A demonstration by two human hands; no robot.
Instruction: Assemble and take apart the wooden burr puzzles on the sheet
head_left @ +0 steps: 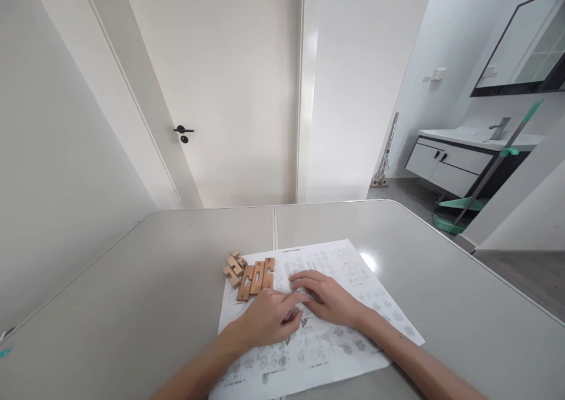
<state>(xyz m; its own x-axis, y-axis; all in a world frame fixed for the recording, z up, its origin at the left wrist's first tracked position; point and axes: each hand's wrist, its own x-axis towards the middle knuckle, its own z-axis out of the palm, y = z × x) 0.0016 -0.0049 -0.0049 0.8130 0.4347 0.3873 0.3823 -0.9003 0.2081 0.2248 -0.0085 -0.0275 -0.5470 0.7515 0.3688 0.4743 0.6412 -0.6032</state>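
Note:
A large white paper sheet (318,353) printed with small diagrams lies on the table under both hands. On it, my right hand (329,297) rests palm down, its fingers stretched out and nothing held. My left hand (273,315) has its index finger extended across the sheet to the right hand's thumb, the other fingers loosely bent; I see nothing in it. Just beyond the left hand are flat wooden puzzle pieces (257,278) marked with numbers, side by side, some with notches. Left of them sits a small pile of lighter notched wooden blocks (234,269).
The grey table (176,270) has a seam down its middle and a raised pale edge. A white door (229,94) with a black handle stands beyond it. To the right are a washbasin cabinet (450,162), a mop (388,147) and a green dustpan (445,223).

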